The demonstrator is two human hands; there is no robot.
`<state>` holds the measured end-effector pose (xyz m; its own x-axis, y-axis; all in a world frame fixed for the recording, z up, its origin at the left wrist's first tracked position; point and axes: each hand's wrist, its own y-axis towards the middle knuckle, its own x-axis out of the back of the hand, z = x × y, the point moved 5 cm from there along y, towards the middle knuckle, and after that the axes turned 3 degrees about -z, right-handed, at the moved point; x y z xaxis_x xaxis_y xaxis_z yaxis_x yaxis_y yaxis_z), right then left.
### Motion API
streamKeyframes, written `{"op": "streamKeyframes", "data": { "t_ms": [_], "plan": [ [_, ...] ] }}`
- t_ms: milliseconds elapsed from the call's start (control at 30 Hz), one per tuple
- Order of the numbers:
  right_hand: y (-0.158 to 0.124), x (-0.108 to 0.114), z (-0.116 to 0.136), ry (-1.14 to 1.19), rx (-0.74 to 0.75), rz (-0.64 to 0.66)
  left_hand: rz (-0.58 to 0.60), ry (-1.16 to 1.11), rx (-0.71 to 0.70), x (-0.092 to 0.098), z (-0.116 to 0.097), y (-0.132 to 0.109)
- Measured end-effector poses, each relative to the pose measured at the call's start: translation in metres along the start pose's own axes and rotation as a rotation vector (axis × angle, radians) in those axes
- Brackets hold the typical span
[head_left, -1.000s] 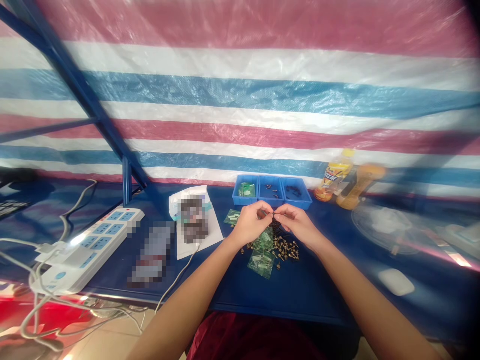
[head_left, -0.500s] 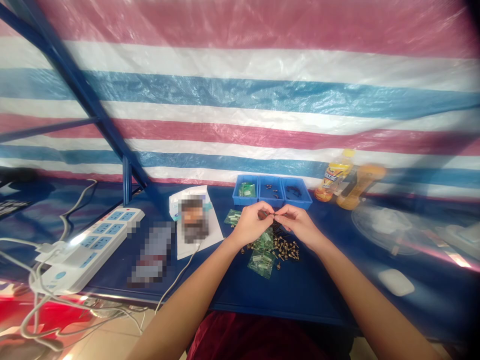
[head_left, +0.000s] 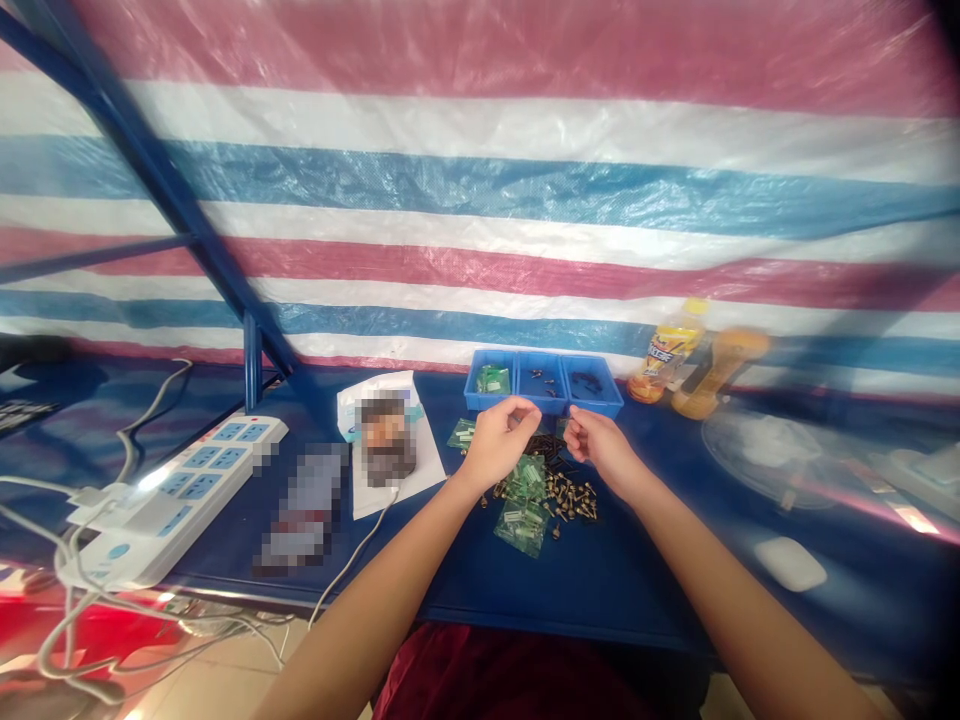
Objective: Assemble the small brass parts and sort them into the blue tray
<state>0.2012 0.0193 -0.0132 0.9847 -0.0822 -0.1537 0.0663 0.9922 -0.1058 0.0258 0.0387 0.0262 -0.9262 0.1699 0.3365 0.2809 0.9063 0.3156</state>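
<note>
In the foreground, a dark red garment lies below the near edge of a blue table. Well to the right rests a rounded white object; far left, a white power strip stands beside a tangle of cables. Centrally, translucent green packets overlap beside loose brass-coloured screw-like parts, with thin dark pieces heaped just beyond, between the hands. The left hand and right hand face each other above this pile, a gap separating them; the fingers of each curl toward the thumb, and whether either pinches a tiny part cannot be told. Beyond them, three blue bins adjoin in a row, containing, left to right, green packets, a few small parts and dark pieces. A yellow-capped bottle stands to their right, before a striped plastic sheet.
</note>
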Motion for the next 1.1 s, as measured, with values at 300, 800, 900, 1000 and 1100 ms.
{"op": "streamKeyframes", "data": {
  "t_ms": [300,800,900,1000,1100],
  "plan": [
    [0.003,0.018,0.004,-0.026,0.033,-0.193,-0.006,-0.011,0.004,0.0,0.001,0.0],
    [-0.013,0.019,0.007,-0.908,0.203,0.38,0.0,-0.014,0.005,0.0,0.002,0.0],
    [-0.01,0.019,0.005,-0.915,0.231,0.383,0.004,-0.013,0.003,-0.001,0.002,0.0],
    [-0.009,0.019,0.004,-0.923,0.264,0.394,0.008,-0.009,0.002,-0.001,0.003,0.0],
    [-0.01,0.018,0.004,-0.957,0.276,0.416,0.008,-0.003,-0.001,-0.001,0.004,0.0]
  ]
}}
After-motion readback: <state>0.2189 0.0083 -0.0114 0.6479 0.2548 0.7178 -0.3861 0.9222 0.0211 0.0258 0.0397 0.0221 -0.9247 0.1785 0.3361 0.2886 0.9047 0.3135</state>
